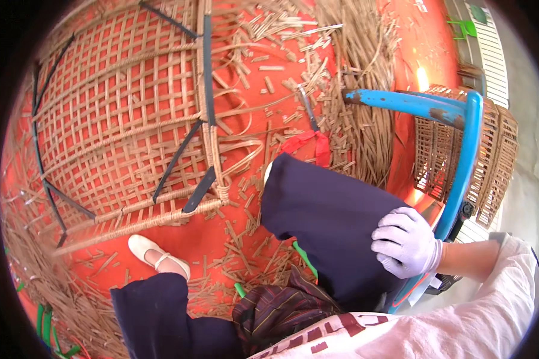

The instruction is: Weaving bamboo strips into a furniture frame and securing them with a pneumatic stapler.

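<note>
My right hand (pixel 405 242), in a white knitted glove, rests on my dark-trousered right thigh with its fingers laid over the cloth and nothing in them. My left hand is outside the picture. Ahead and to the left lies a large woven cane panel (pixel 123 113) in an open lattice. Black straps (pixel 208 72) run along its edges and slant across its corners. Loose cane ends stick out of its right side. A slim metal tool with a dark handle (pixel 308 107) lies on the floor, close to a strip of red cloth (pixel 308 143).
Red flooring (pixel 191 242) is strewn with cane offcuts. A long bundle of cane strips (pixel 365 78) lies ahead; another pile (pixel 72 299) is at lower left. A worn blue metal armrest (pixel 425 105) stands at my right. Beyond it are wicker baskets (pixel 494 152) and a green plastic object (pixel 465 27).
</note>
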### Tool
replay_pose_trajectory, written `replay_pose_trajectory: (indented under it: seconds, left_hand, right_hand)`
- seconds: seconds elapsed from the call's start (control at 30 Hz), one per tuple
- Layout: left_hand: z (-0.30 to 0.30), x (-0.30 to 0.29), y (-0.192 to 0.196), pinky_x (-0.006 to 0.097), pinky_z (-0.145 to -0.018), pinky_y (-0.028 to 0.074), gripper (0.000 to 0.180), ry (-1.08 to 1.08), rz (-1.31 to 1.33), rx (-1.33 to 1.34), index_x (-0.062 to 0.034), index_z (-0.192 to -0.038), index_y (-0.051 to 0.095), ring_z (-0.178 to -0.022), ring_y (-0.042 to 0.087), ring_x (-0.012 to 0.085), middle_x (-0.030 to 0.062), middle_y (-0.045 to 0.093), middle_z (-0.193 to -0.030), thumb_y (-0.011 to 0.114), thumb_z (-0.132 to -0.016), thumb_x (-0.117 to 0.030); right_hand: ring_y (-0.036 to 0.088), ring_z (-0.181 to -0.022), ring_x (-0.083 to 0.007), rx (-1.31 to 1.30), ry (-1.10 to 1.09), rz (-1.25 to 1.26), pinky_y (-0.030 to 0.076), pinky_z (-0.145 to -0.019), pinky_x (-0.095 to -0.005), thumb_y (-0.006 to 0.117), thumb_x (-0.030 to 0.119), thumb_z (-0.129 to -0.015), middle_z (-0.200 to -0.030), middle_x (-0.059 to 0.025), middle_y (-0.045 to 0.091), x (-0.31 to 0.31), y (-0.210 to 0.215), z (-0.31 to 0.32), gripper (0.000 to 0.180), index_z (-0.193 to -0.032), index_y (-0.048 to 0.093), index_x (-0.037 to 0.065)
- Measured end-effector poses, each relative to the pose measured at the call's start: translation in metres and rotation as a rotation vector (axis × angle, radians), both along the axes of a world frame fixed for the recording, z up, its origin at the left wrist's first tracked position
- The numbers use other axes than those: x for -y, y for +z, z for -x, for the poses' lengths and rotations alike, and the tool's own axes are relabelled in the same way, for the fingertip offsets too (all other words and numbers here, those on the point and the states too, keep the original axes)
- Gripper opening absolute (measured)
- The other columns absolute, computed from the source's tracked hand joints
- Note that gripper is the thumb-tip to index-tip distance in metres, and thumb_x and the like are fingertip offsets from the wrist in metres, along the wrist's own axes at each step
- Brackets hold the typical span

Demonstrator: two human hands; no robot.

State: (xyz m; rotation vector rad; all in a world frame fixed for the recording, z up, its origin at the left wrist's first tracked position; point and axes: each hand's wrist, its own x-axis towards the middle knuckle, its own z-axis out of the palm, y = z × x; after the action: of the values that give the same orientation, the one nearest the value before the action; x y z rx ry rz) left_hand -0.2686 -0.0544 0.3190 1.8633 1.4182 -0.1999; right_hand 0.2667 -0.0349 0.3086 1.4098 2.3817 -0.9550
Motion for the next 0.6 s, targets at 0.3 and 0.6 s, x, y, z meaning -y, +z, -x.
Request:
replay_pose_trajectory:
  seconds: [0.3, 0.6]
  left_hand:
    - [-0.027, 0.076, 0.035, 0.040, -0.085, 0.048, 0.013, 0.036, -0.250, -0.021, -0.0022, -0.092, 0.070, -0.088, 0.062, 0.0303, 0.0130, 0.068, -0.093, 0.062, -0.090, -0.012]
    - [-0.078, 0.090, 0.041, 0.039, -0.085, 0.051, 0.029, -0.089, -0.438, -0.241, -0.0011, -0.099, 0.071, -0.089, 0.067, 0.0325, 0.0179, 0.071, -0.097, 0.059, -0.092, -0.026]
  right_hand:
    - [0.055, -0.078, -0.0267, -0.241, -0.137, -0.495, 0.046, -0.073, -0.0395, 0.064, 0.017, -0.078, -0.073, -0.0071, 0.055, 0.094, 0.013, -0.028, 0.012, -0.072, 0.057, 0.010]
    - [0.057, -0.076, -0.0253, -0.193, -0.167, -1.054, 0.045, -0.070, -0.0386, 0.061, 0.024, -0.082, -0.073, -0.0057, 0.056, 0.198, 0.063, -0.036, 0.016, -0.072, 0.059, 0.011]
